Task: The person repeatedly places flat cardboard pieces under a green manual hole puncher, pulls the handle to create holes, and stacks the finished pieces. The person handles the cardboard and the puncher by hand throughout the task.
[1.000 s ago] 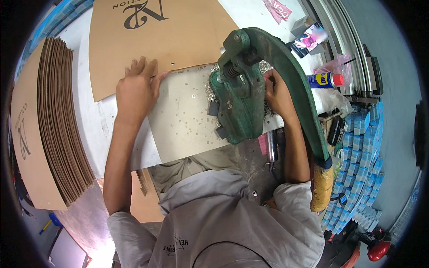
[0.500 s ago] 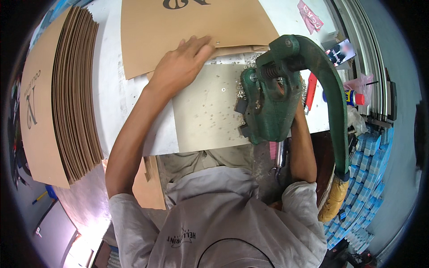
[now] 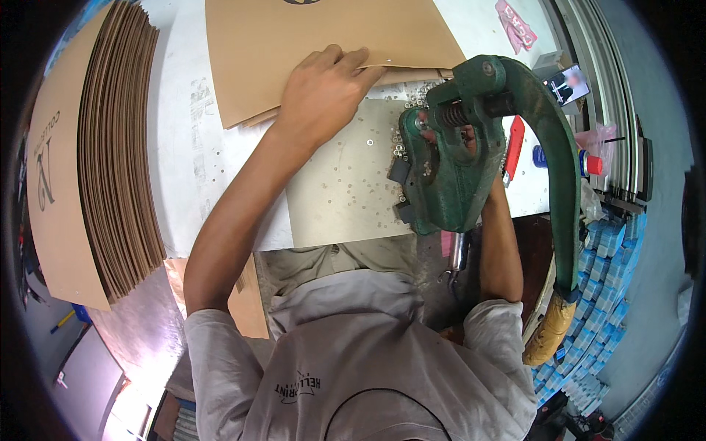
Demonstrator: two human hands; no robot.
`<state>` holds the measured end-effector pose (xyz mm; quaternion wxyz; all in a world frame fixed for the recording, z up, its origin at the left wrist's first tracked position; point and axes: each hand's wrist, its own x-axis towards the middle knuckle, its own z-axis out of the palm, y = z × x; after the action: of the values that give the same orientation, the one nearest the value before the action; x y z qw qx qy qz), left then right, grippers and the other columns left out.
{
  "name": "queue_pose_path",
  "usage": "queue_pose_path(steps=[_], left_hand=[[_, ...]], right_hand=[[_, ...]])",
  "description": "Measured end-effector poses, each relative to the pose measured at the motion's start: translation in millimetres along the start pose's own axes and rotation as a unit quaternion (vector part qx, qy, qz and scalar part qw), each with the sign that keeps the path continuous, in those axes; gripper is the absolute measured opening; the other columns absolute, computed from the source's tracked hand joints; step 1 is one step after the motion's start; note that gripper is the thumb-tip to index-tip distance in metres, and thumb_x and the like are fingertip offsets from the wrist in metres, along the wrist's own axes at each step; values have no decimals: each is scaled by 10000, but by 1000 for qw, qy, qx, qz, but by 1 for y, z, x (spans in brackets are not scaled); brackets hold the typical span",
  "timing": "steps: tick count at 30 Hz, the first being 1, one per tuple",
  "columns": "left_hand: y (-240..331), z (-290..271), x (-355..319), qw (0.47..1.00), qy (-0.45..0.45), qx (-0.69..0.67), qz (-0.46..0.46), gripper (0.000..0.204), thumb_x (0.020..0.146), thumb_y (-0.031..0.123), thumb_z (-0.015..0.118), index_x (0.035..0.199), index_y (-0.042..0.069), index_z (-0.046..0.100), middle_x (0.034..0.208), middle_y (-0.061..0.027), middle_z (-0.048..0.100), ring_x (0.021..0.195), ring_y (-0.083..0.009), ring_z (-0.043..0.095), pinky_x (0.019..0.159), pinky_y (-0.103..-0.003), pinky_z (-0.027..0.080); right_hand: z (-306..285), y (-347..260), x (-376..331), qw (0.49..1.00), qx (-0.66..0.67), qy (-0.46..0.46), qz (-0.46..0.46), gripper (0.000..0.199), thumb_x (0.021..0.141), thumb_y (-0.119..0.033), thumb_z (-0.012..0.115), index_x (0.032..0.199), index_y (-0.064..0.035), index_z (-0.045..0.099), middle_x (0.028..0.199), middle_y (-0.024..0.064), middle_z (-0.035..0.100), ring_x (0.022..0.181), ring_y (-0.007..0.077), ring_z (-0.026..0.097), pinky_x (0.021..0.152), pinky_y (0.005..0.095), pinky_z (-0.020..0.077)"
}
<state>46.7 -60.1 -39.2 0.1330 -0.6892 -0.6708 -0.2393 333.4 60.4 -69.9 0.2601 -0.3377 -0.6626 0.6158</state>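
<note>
My left hand [image 3: 323,95] is closed on the near edge of a flat brown paper bag [image 3: 254,55], its thumb at the slightly lifted top layer. A small metal eyelet sits near that edge. More brown layers lie underneath. A green hand-lever eyelet press [image 3: 456,176] stands right of the bag. My right hand [image 3: 469,138] is behind the press, reaching among small metal rings [image 3: 421,95]; only bits of fingers show through the press's gaps, and what it holds, if anything, is hidden. A grey-beige board [image 3: 331,198] with scattered rings lies before the press.
A tall stack of brown bags [image 3: 121,162] stands at the left. Right of the press lie a red cutter knife [image 3: 515,147], a spray can [image 3: 588,163] and a phone [image 3: 568,84]. The press's long lever [image 3: 565,198] curves down toward me. Blue-white packs [image 3: 607,272] are piled at the right.
My left hand has shifted right and slightly away along the bag's edge, and the bag has moved a little with it. My right hand stays behind the press, with fingertips now showing through it.
</note>
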Motion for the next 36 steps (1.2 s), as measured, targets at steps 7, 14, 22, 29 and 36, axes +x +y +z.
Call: queue_pose_path(steps=[7, 14, 22, 29, 36], left_hand=[[33, -9, 9, 997, 25, -69, -6, 269, 828, 97, 637, 1067, 126, 756, 1065, -45, 718, 956, -249, 659, 974, -396, 481], [61, -1, 1, 983, 1, -171, -70, 321, 777, 131, 724, 1091, 123, 790, 1011, -61, 680, 963, -262, 622, 888, -409, 468], [79, 0, -8, 982, -18, -162, -93, 294, 857, 294, 783, 1088, 114, 806, 1023, -91, 617, 1023, -295, 565, 922, -418, 428], [80, 2, -7, 983, -30, -157, -92, 291, 842, 290, 793, 1079, 121, 809, 1003, -83, 608, 1005, -290, 568, 903, -428, 431], [77, 5, -1, 986, -24, -145, -83, 218, 834, 282, 802, 996, 137, 824, 978, -76, 602, 980, -284, 566, 873, -427, 440]], right_hand=[[-8, -41, 17, 972, 178, 3, 156, 339, 992, -204, 653, 1237, 31, 655, 1173, 137, 713, 1003, 211, 702, 826, 368, 598], [37, -59, 6, 973, 154, 97, 144, 311, 1015, -197, 606, 1159, 65, 691, 1081, 141, 746, 890, 187, 727, 727, 349, 613], [24, -40, -5, 996, 22, 60, 68, 245, 995, -147, 615, 1049, 54, 744, 937, 113, 762, 755, 162, 720, 656, 289, 591], [21, -37, -14, 994, 62, 71, 49, 192, 954, -106, 656, 1023, 54, 737, 920, 92, 747, 762, 143, 697, 648, 285, 544], [-32, -128, -21, 950, -287, 11, 122, 320, 994, -230, 638, 1216, -4, 688, 1151, 145, 690, 990, 186, 672, 767, 312, 541]])
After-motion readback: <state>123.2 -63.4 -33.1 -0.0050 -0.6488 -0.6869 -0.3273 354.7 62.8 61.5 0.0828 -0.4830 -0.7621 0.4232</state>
